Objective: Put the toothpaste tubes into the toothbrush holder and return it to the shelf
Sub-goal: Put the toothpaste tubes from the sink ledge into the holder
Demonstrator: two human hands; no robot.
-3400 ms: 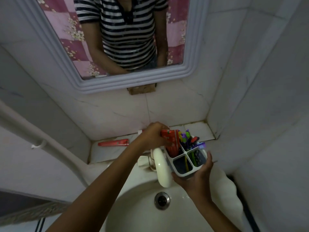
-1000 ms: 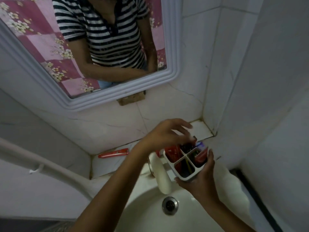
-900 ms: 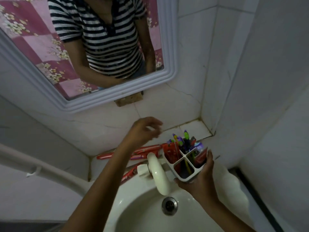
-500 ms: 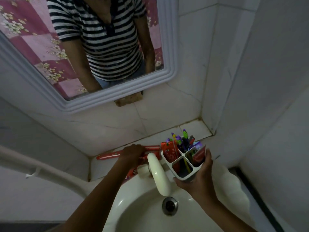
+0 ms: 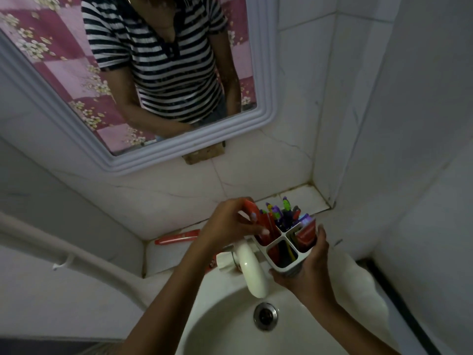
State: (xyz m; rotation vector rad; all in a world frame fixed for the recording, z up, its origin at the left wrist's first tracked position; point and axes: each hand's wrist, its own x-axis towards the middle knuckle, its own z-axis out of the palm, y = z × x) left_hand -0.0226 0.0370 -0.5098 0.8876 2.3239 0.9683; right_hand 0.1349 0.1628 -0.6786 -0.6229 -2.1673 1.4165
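Observation:
My right hand (image 5: 305, 269) grips a white four-compartment toothbrush holder (image 5: 275, 245) from below, held over the sink. Several colourful toothbrushes (image 5: 281, 213) stand in its far compartment, and a red tube (image 5: 305, 233) sits in the right one. My left hand (image 5: 230, 226) is shut on a red toothpaste tube (image 5: 258, 221), its lower end inside the holder's left compartment. Another red toothpaste tube (image 5: 178, 237) lies flat on the tiled shelf (image 5: 302, 198) behind the sink, left of my hand.
A white tap (image 5: 252, 270) curves over the sink basin (image 5: 222, 326), right beside the holder. The drain (image 5: 265, 316) lies below. A framed mirror (image 5: 266, 73) hangs above the shelf. Tiled walls close in on the right, and a white pipe (image 5: 76, 254) runs at left.
My left hand picked up a red tube from the shelf and brought it right into the holder's left compartment. The holder in my right hand stayed over the sink.

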